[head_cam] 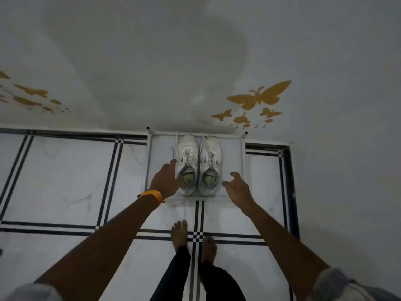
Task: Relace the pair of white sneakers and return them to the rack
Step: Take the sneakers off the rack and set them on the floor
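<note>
I look straight down at the white rack (pixel 149 161), which stands against the wall (pixel 195 51) on the tiled floor (pixel 65 181). The two white sneakers (pixel 198 165) sit side by side on its top, toes toward the wall, heels toward me, laces threaded. My left hand (pixel 166 181) lies against the outer side of the left sneaker (pixel 187 164), fingers stretched flat, gripping nothing that I can see. My right hand (pixel 237 184) hovers just beside the right sneaker (pixel 210 165), fingers loosely curled and spread, empty. An orange band (pixel 153 195) circles my left wrist. My bare feet (pixel 180 233) stand on the floor near the rack. Yellow butterfly stickers (pixel 260 96) decorate the wall.
</note>
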Action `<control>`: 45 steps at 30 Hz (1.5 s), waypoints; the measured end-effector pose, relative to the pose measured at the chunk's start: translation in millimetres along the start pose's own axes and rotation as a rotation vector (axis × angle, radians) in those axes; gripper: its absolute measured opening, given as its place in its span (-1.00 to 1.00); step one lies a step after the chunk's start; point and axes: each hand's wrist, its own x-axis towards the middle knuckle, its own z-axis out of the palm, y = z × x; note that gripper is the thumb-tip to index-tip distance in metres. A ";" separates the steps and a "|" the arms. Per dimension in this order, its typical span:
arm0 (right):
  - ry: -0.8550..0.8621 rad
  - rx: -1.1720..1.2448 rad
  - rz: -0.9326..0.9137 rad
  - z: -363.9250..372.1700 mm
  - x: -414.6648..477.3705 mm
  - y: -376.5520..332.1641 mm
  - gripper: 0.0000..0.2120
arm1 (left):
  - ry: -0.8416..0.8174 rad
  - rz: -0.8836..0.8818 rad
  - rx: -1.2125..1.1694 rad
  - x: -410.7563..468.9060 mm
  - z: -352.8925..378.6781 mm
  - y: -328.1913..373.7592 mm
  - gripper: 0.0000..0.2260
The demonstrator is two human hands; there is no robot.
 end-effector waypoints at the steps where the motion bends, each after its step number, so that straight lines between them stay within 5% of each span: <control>1: 0.001 0.000 0.009 11.1 28.8 10.8 -0.46 | -0.007 -0.040 -0.023 25.0 16.0 -8.3 -0.42; 13: -0.008 -0.209 -0.063 89.8 174.9 86.2 -0.67 | -0.046 -0.285 -0.066 142.8 135.8 -78.2 -0.78; 16: 0.001 -0.181 -0.071 85.7 178.1 87.8 -0.76 | 0.011 -0.227 -0.083 141.6 144.9 -83.8 -0.82; 22: 0.085 -0.261 -0.155 77.5 114.7 94.2 -0.95 | 0.056 -0.144 -0.129 62.1 145.5 -75.9 -0.85; 27: 0.135 -0.123 -0.187 93.7 16.1 137.2 -0.67 | 0.026 -0.052 -0.182 -33.2 161.9 -95.0 -0.87; 35: 0.200 -0.105 -0.207 187.3 -85.6 260.3 -0.76 | -0.055 -0.010 -0.272 -145.3 254.4 -186.6 -0.87; 45: 0.150 -0.122 -0.194 304.0 -21.2 395.7 -0.74 | -0.079 -0.026 -0.230 -104.5 415.4 -304.8 -0.84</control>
